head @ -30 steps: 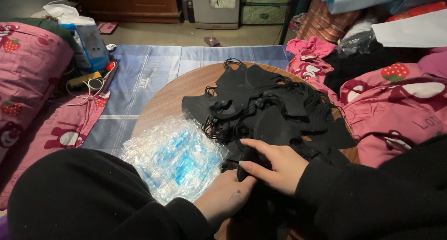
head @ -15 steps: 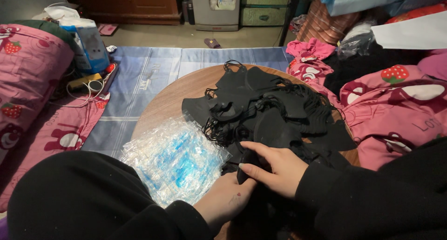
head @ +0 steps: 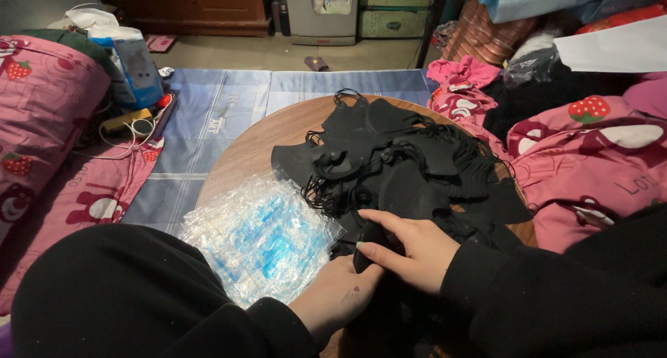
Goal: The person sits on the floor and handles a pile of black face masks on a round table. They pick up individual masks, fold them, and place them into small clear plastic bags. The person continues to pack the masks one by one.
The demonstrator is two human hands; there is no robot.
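A heap of black face masks (head: 396,156) with thin ear loops covers the right half of a round wooden table (head: 257,146). My right hand (head: 410,247) rests on the near edge of the heap, fingers closed on a folded black mask (head: 367,241). My left hand (head: 340,295) comes from below and grips the same mask's lower end. A stack of clear plastic sleeves with blue print (head: 260,236) lies just left of both hands, on the table's near left part.
Pink strawberry-print bedding (head: 597,156) crowds the table's right side and a matching pillow (head: 42,122) lies left. A blue mat (head: 208,115) covers the floor beyond, with a blue-and-white bag (head: 132,66), a charger and cables at its left edge. Cabinets stand at the back.
Both hands stay on the black mask at the heap's near edge; my right fingers have shifted slightly over it. Nothing else has moved.
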